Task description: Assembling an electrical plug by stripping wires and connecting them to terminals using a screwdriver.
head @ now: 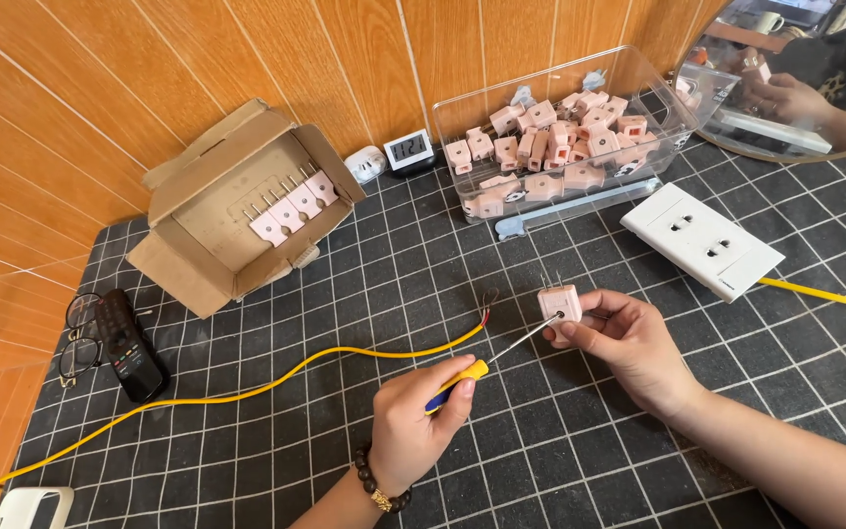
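left hand (411, 427) gripping screwdriver (487, 365), right hand (629, 343) pinching pink plug (559, 303), bare grid mat (364, 284) around

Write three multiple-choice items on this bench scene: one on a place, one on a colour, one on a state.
1. Where do the finished pink plugs stand in a row?
A. cardboard box
B. clear bin
C. on the white socket plate

2. What colour is the loose cable?
A. red
B. yellow
C. black

3. What is the screwdriver tip doing?
A. lying on the mat
B. pressed into the pink plug
C. poking the cable

Key: 1 A, they line the cardboard box; 2 B, its sheath is yellow; 3 B, the left hand drives it into the plug that the right hand holds.
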